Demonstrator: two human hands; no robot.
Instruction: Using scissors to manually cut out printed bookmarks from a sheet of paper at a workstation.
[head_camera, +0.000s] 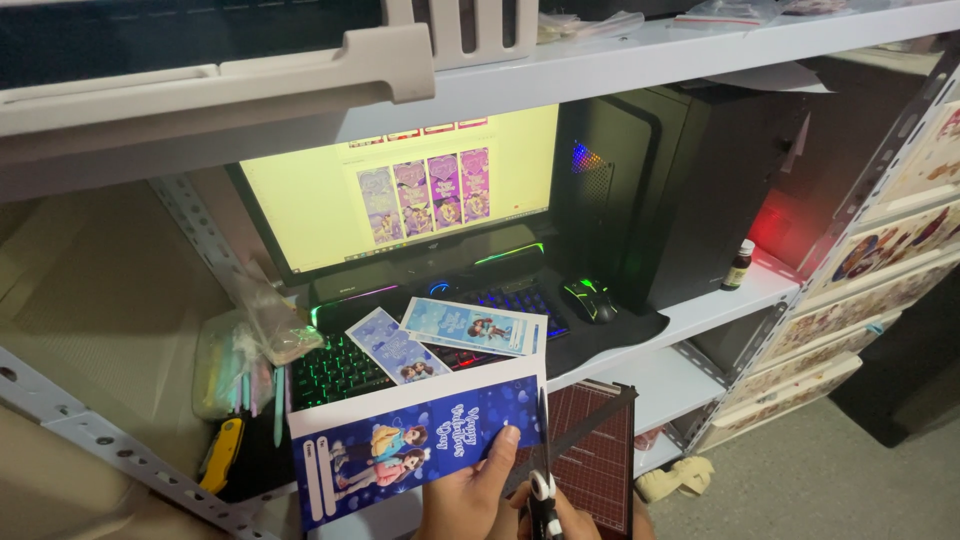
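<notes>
Hands (500, 500): one card (415, 450), one scissors (541, 470)

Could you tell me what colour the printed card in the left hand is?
The card is deep blue with a white border, seen in the head view.

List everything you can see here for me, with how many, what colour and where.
Printed card: one, blue with white border, held at bottom centre.
Scissors: one, black, at the card's right edge.
Smaller cards: two, light blue, lying on the keyboard.
Keyboard: one, black with coloured lights, on the shelf.
Monitor: one, yellow screen, behind the keyboard.
Mouse: one, black, right of the keyboard.
Computer tower: one, black, right of the monitor.
Small bottle: one, brown, beside the tower.
Cutting board: one, dark red, lower right.
Utility knife: one, yellow, lower left.
Left hand: holds the card.
Right hand: holds the scissors.
</notes>
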